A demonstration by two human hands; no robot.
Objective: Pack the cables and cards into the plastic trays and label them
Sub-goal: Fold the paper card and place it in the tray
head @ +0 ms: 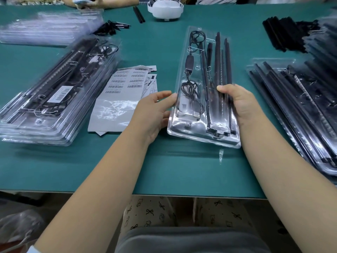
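Both hands hold one long clear plastic tray (204, 99) just above the green table (164, 170), close to its near edge and about midway along it. The right hand (238, 105) grips the tray's right side, thumb curled over the black rods (221, 70) that lie lengthwise in it. The left hand (155, 110) has straight fingers pressed flat against the tray's left rim, beside a coiled black cable with its plug (189, 95).

The tray seems packed but carries no label that I can see. Its near end is lifted, so a loosened grip on the right could let the rods slide or the thin shell twist and spill the cable; a slip by the left fingers would have the same effect.

Toward the table's left edge, a sheet of barcode stickers on grey backing (116, 95) lies just beyond the left hand, apparently the next thing needed. Further left sits a stack of filled trays (54, 88), the top one showing a barcode label. Along the right edge rests another pile of filled trays (299, 110). At the far edge stand a white round device (165, 10) and another person's hands (91, 1).
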